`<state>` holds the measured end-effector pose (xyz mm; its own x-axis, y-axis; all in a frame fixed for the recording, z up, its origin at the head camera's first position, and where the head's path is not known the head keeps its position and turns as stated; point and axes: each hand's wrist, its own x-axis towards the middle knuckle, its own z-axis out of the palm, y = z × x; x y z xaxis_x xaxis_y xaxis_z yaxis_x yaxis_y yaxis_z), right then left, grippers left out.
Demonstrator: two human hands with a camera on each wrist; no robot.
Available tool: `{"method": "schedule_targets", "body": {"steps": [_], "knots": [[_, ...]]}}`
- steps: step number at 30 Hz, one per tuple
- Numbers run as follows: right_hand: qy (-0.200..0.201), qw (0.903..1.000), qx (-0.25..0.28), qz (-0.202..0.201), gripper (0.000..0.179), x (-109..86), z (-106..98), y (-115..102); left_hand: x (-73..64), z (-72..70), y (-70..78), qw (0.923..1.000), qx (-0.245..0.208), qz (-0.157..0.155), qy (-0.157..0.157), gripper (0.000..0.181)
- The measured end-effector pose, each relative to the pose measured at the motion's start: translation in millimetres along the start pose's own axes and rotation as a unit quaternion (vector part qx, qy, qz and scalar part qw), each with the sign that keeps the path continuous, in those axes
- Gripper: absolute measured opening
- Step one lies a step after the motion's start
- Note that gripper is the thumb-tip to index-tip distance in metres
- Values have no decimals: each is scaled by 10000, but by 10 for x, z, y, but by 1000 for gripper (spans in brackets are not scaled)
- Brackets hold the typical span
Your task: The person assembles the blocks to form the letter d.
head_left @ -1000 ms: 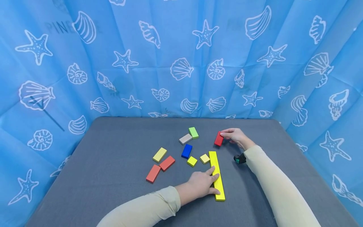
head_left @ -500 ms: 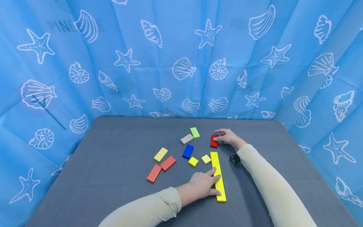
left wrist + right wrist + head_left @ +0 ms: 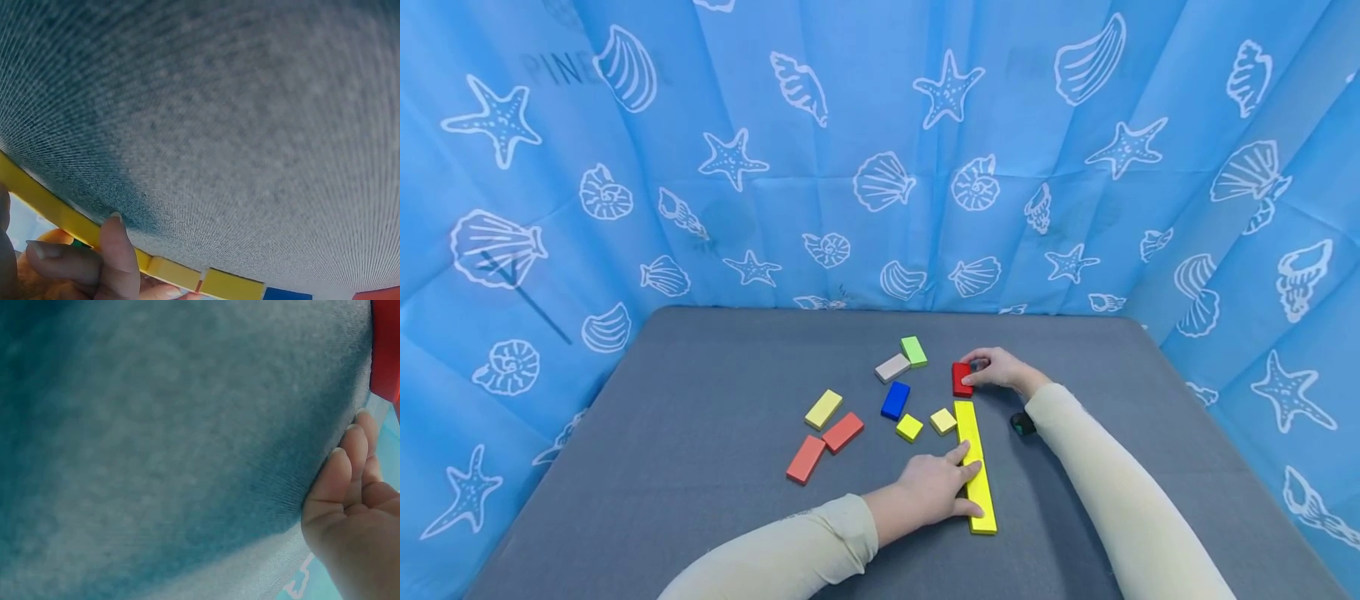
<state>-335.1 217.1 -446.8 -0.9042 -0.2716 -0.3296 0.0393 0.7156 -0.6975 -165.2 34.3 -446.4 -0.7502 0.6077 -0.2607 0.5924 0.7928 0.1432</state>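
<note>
A long flat yellow block lies on the grey table, pointing away from the person. My left hand rests on it, with spread fingertips touching its top. Just beyond its far end, my right hand pinches a red block between thumb and fingers. The red block is low at the table; whether it touches the long block is hard to tell. A small pale yellow square block lies beside the long one's far end. In the right wrist view the red block shows only at the edge.
Left of the long block lie a bright yellow square and a blue block. Farther back are a beige block and a green one. Two coral blocks and a yellow block lie leftward. A blue curtain hangs behind.
My right hand has carried the red block leftward and closer, to the far end of the long yellow block. The left hand stays on the long block.
</note>
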Motion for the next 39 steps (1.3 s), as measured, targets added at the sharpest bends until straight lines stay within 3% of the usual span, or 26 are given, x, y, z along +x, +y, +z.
{"method": "schedule_targets", "body": {"steps": [9, 17, 28, 39], "knots": [[-178, 9997, -137, -103, 46, -38, 8, -4, -3, -8, 2, 10000, 36, -15, -6, 66], [-504, 9975, -138, -480, 48, -58, -44, 16, -10, -16, 1, 10000, -36, 15, -8, 66], [-331, 9991, -224, -128, 43, -69, 7, -23, -3, 7, 3, 10000, -62, 7, 30, 66], [-395, 9988, -258, -143, 45, -29, 14, -17, 2, 17, -16, 10000, -28, 43, 54, 67]]}}
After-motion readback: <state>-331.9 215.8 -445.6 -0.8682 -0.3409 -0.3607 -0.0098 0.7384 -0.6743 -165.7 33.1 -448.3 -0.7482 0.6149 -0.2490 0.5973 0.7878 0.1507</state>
